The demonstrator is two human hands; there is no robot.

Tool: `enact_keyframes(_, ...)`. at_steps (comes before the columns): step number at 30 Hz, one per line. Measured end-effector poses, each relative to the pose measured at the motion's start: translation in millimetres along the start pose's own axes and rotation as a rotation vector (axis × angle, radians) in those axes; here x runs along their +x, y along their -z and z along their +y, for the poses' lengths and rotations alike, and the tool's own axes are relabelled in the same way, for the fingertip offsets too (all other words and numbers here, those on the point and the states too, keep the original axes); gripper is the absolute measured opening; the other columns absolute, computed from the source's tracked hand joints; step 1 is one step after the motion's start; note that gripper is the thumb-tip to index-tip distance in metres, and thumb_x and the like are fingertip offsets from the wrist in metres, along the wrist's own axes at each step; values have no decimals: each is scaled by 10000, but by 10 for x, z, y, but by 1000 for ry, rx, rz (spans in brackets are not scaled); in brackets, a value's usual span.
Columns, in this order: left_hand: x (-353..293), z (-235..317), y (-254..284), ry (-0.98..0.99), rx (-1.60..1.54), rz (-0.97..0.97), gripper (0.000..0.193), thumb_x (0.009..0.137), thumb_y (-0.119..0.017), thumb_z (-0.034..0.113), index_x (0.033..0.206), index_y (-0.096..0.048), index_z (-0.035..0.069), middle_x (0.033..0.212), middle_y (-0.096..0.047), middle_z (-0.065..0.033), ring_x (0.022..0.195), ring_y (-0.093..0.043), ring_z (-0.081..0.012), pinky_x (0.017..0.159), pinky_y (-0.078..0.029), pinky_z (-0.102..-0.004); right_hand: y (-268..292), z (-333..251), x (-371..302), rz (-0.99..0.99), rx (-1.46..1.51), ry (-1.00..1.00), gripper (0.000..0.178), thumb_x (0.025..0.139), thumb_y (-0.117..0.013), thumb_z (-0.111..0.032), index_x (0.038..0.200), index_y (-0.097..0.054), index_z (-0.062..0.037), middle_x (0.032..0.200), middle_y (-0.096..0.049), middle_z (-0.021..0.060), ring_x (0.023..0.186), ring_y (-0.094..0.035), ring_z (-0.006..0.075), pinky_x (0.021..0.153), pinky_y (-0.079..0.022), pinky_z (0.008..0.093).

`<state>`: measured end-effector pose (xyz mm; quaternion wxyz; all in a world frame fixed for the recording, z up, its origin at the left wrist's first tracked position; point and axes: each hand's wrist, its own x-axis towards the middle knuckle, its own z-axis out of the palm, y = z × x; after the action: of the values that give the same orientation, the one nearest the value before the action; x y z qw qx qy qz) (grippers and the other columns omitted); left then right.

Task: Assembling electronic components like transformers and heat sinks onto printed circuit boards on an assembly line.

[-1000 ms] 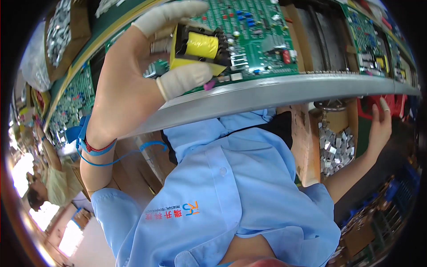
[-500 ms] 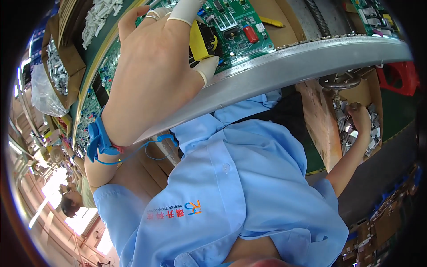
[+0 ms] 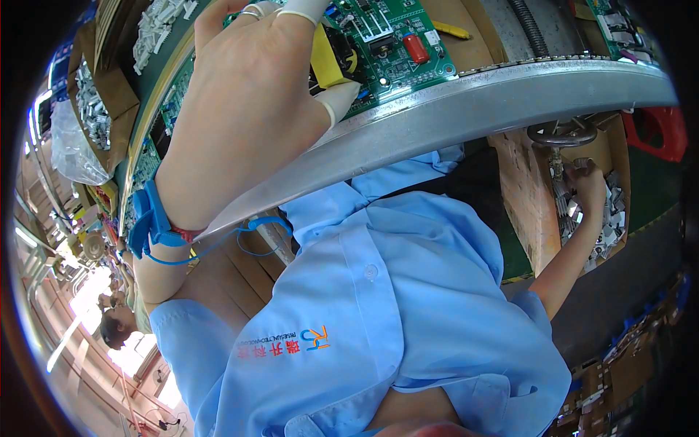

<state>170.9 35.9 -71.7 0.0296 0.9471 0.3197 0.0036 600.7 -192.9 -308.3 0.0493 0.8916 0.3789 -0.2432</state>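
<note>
My left hand (image 3: 251, 102), with pale finger cots and a blue wrist strap (image 3: 149, 218), lies over a green circuit board (image 3: 397, 81). Its thumb presses by the board's near edge, beside a yellow-wrapped transformer (image 3: 329, 62). The other fingers reach across to the far side, their tips partly cut off by the frame's top. A red capacitor (image 3: 416, 48) stands on the board to the right. Down at the right, my right hand (image 3: 588, 182) is inside a cardboard box (image 3: 528, 197) of small silvery metal pieces (image 3: 610, 218), fingers curled in; what they hold is unclear.
A grey metal rail (image 3: 466, 102) runs between my body and the boards. Below it at right are a round handwheel (image 3: 562, 133) and a red plastic part (image 3: 655, 135). A yellow pen-like tool (image 3: 451, 30) lies beyond the board. White parts (image 3: 156, 33) are heaped at far left.
My left hand and forearm have shifted slightly up and left, with the thumb still by the transformer. The view has shifted a little. My right hand stays in the box.
</note>
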Motion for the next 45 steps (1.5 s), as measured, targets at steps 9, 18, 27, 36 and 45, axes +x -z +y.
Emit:
enact_keyframes(9, 547, 294, 445, 335, 7, -661, 742, 780, -717, 149, 1382, -367, -106, 755, -614, -135, 833, -621, -309, 983, -370, -456, -333, 454, 235, 133, -167, 100, 462, 819, -618, -339, 1174, -595, -45, 1020, -638, 288, 1011, -614, 439, 844, -493, 495)
enact_keyframes(18, 334, 107, 352, 149, -123, -426, 475, 695, -562, 56, 1103, -506, -181, 664, -565, -162, 726, -578, -366, 955, -328, -474, -42, -20, 43, 138, -39, -51, 388, 837, -632, -330, 1131, -641, -77, 1074, -654, 246, 1029, -616, 429, 851, -493, 490)
enact_keyframes(27, 93, -143, 184, -266, -299, -35, 129, 673, -537, 73, 716, -559, -46, 538, -500, -114, 569, -521, -308, 947, -340, -413, -4, -25, 151, 188, 3, 63, 403, 839, -646, -338, 1157, -638, -91, 970, -724, 132, 1014, -662, 350, 859, -501, 437)
enact_keyframes(36, 411, 175, 316, 194, 18, -644, 144, 693, -578, 70, 749, -608, -59, 543, -503, -113, 517, -499, -280, 974, -336, -407, 8, -22, 283, 97, -31, -9, 521, 793, -692, -402, 1191, -636, -70, 1057, -694, 188, 1080, -628, 376, 905, -483, 451)
enact_keyframes(45, 169, 31, 386, 114, -92, -479, 150, 730, -533, -10, 838, -578, -104, 608, -544, -127, 639, -554, -318, 973, -315, -459, -160, 365, 694, -24, -171, 128, 481, 765, -691, -300, 1171, -635, -49, 1093, -658, 242, 1076, -608, 422, 885, -490, 473)
